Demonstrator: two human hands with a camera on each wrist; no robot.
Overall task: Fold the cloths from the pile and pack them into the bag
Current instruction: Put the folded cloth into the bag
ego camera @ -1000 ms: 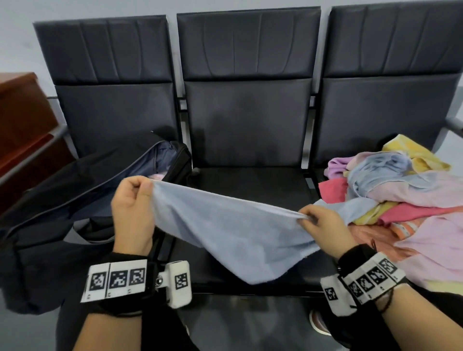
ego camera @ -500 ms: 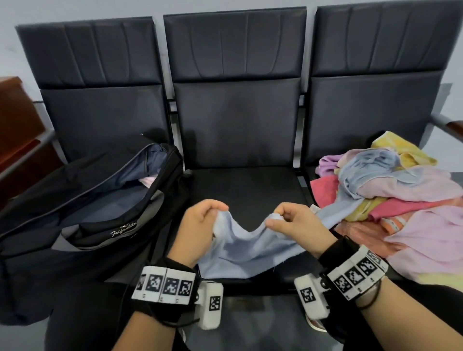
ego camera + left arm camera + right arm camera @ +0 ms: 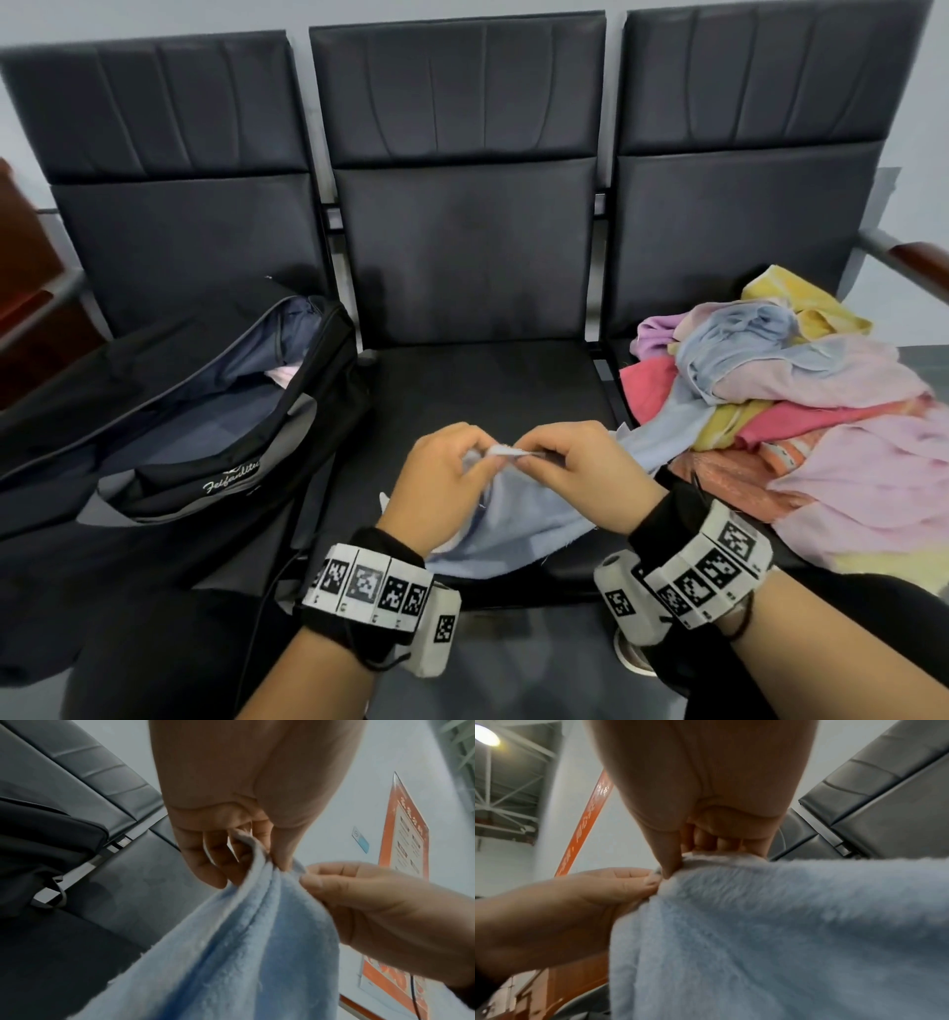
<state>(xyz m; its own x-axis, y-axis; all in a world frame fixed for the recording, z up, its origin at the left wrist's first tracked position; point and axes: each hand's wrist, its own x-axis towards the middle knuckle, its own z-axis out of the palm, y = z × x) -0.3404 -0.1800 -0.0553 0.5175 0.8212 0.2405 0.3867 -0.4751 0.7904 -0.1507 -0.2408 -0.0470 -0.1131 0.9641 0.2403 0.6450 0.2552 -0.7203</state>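
A light blue fleecy cloth hangs doubled below both hands, its two top corners pinched together between them, its lower edge draped toward the person. To the right of the hands lies the pile of cloths, a loose heap of pink, yellow, red, lilac and pale blue pieces. To the left of the hands sits the black bag, unzipped and gaping, a pale pink cloth showing inside.

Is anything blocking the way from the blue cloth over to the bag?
Nothing visible. Both hands, left hand and right hand, pinch the blue cloth over the middle seat; the bag lies unzipped on the neighbouring seat, mouth open.
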